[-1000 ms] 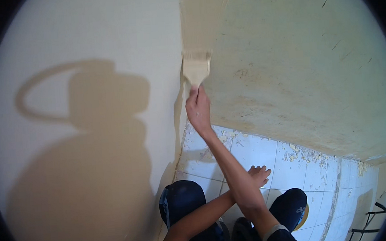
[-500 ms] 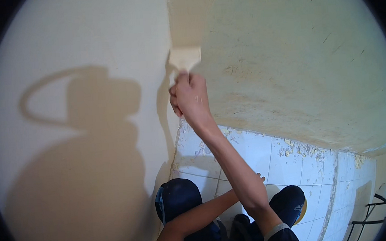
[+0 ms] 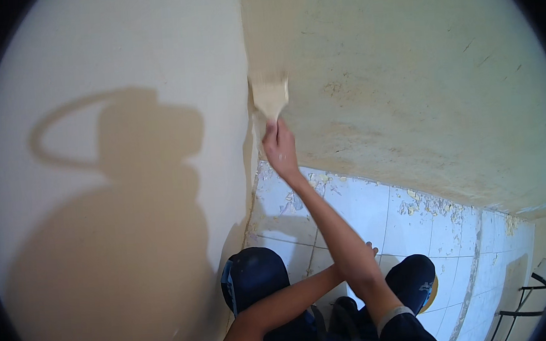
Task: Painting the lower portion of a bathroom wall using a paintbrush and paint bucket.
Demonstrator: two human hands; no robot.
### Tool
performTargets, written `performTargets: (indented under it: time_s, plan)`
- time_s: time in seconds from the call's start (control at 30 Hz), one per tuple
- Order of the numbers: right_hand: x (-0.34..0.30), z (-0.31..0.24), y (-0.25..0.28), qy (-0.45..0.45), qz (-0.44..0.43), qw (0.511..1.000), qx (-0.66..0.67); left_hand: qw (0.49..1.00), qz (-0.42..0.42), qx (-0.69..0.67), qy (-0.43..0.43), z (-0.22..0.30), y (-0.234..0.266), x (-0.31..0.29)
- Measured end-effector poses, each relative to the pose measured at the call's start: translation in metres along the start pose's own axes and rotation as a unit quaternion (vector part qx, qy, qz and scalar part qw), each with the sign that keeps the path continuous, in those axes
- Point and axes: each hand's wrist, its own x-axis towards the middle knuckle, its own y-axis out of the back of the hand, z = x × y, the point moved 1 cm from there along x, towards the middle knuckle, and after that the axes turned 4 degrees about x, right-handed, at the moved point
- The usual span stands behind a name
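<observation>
My right hand (image 3: pixel 280 152) grips the handle of a wide, flat paintbrush (image 3: pixel 271 96) coated in cream paint. Its bristles press on the right-hand wall (image 3: pixel 407 91), close to the corner. Above the brush runs a wet-looking beige painted strip (image 3: pixel 276 31), while the rest of that wall is greenish, stained and scratched. My left arm crosses low beneath the right forearm. Only a few fingertips of my left hand (image 3: pixel 372 249) show past the right elbow, so whatever it touches is hidden.
A smooth cream wall (image 3: pixel 150 46) on the left carries my shadow. White floor tiles (image 3: pixel 351 206) are littered with paint flakes (image 3: pixel 418 203) along the wall base. A yellow rounded object (image 3: pixel 432 295) shows partly behind my right knee. A black metal frame (image 3: pixel 526 301) stands at far right.
My right hand has drawn the brush down the wall, slightly rightward in view, with the painted strip above it. The left arm stays nearly where it was.
</observation>
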Motion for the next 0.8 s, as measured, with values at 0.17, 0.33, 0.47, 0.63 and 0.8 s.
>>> performTargets:
  time_s: [0.17,0.33,0.47,0.63,0.8]
  plan:
    - [-0.072,0.057,-0.027,-0.506,-0.109,0.807,0.283,0.995,-0.093,0.024,-0.001,0.016,0.053,-0.013]
    - [-0.007,-0.042,-0.018,-0.364,-0.072,0.863,0.344,0.986,-0.042,-0.159,-0.022,-0.004,-0.023,-0.009]
    - [0.038,-0.142,0.012,-0.175,-0.072,0.964,0.188,1.0,0.011,0.014,-0.026,0.008,0.004,0.003]
    - [0.08,-0.185,0.029,0.04,-0.045,0.982,0.182,0.926,0.165,-0.331,-0.08,-0.015,-0.009,-0.025]
    - [0.041,-0.044,-0.003,-0.014,-0.062,0.991,0.122,0.879,0.131,-0.459,0.002,-0.01,0.019,-0.025]
